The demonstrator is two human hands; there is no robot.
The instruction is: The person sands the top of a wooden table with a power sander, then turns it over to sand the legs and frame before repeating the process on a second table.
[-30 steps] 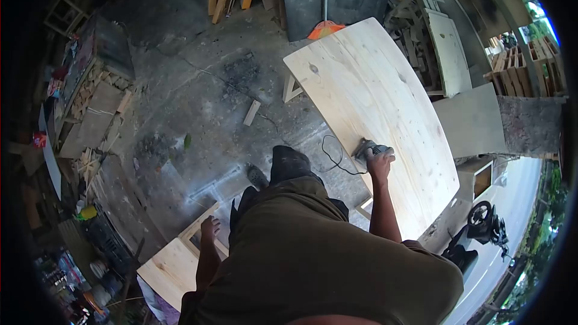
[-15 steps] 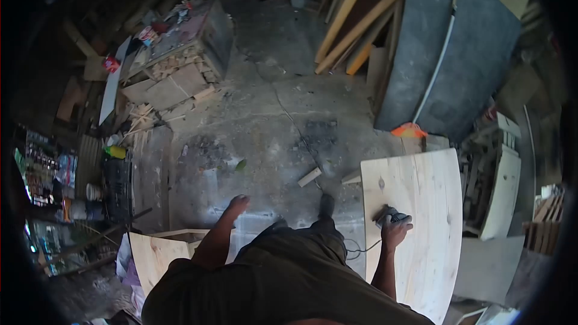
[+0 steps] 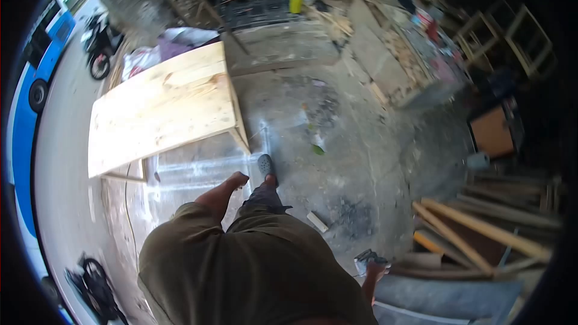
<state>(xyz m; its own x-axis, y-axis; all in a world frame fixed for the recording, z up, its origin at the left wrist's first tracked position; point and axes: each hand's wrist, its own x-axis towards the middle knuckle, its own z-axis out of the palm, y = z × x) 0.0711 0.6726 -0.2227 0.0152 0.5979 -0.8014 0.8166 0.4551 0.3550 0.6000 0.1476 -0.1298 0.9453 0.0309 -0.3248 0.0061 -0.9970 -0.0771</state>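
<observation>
My right hand [image 3: 376, 266] is at the lower right, wrapped round a grey power sander [image 3: 363, 259] held above the floor. My left hand [image 3: 238, 179] hangs near my left thigh, its fingers blurred and curled; whether anything is in them cannot be made out. To its upper left stands a pale wooden table [image 3: 162, 105] with a flat top and wooden legs. A small wood block [image 3: 317, 221] lies on the concrete floor in front of me.
Stacked timber [image 3: 463, 235] and a grey board [image 3: 445, 295] lie at the lower right. A rubble-filled stand [image 3: 409, 66] is at the upper right. A blue bus [image 3: 23, 162] and motorbikes [image 3: 96, 48] are at the left. A green bottle [image 3: 295, 1] stands at the top.
The view has swung left toward the other table and the road. The sander, still in my right hand, has come off the board, which is out of view now.
</observation>
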